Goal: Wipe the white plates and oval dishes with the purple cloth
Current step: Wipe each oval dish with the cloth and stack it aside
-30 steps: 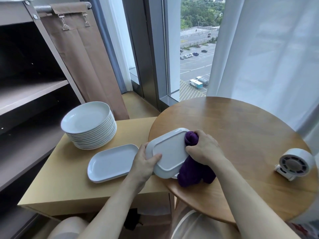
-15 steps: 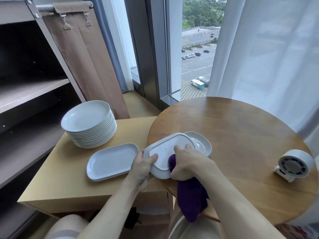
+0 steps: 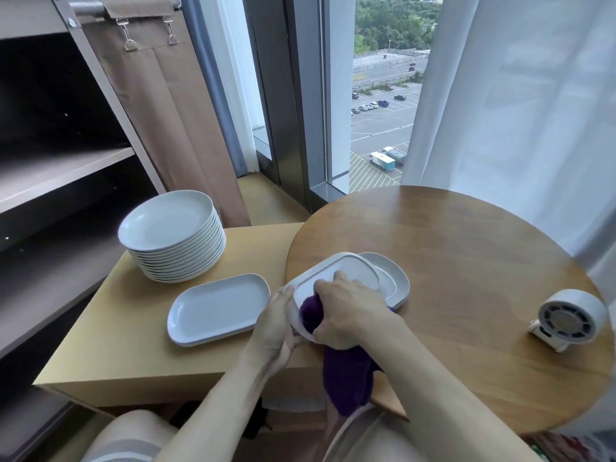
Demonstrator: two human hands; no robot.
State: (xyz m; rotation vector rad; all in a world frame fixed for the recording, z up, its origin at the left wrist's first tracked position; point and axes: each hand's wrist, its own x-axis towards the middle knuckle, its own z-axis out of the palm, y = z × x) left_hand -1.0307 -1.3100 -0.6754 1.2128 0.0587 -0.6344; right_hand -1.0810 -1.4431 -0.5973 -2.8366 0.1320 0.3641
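My left hand grips the near left edge of a white oval dish that is turned bottom up and tilted. My right hand presses the purple cloth against the dish's underside; the cloth's tail hangs down over the round table's edge. Another oval dish lies on the round table just behind the held one. A further oval dish rests on the low light-wood table, and a stack of several round white plates stands behind it.
A round brown wooden table holds a small white fan at its right edge. The light-wood side table adjoins it on the left. Dark shelves stand at far left; a window and white curtain lie behind.
My right hand with the cloth has slid from the dish's far right edge toward its near end. The dish behind it has come into sight. The cloth now hangs lower.
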